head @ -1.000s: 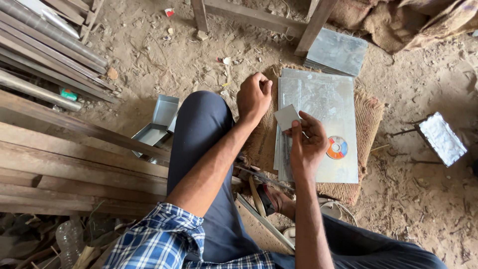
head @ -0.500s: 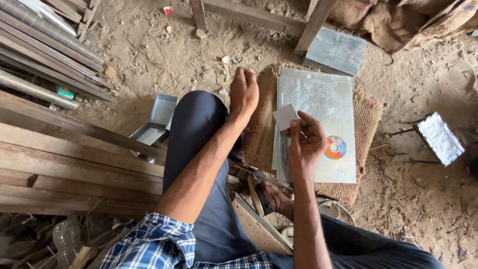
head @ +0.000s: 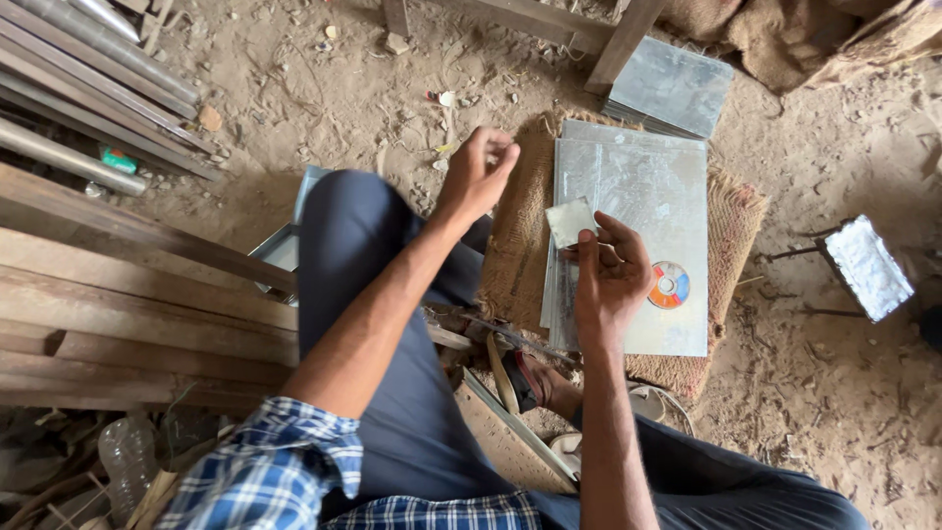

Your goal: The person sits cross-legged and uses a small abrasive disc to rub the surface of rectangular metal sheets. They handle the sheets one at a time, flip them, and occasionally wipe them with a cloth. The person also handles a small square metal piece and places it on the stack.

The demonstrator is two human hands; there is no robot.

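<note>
Seated on the ground, knees drawn up, checked shirt sleeve at the bottom edge of the view. A sandalled foot [head: 525,378] rests just under the right forearm, pinning what looks like a thin metal strip; the view there is cluttered, so that is uncertain.

Right hand [head: 610,280] is closed in a pinch on a small metal piece [head: 570,221], held up above the near edge of the metal sheet stack [head: 638,196]. Left hand [head: 478,177] is raised over the left knee, fingers curled loosely, holding nothing that can be made out; slightly blurred.

The stack lies flat on a burlap mat [head: 510,245], a round coloured sticker [head: 669,285] on the top sheet, which is whole and unmarked. Judged from this, work on the sheets has hardly begun; only the small piece is in hand.

Left of the knee, a folded tray [head: 285,245], half hidden, then timber planks [head: 118,314] and metal pipes [head: 88,59] closing that side. Beyond the mat, a second sheet pile [head: 672,88] leans by a wooden frame leg [head: 618,44]. Right side: a crinkled foil-like piece [head: 868,267] on bare sandy floor [head: 814,393], the widest free ground.
</note>
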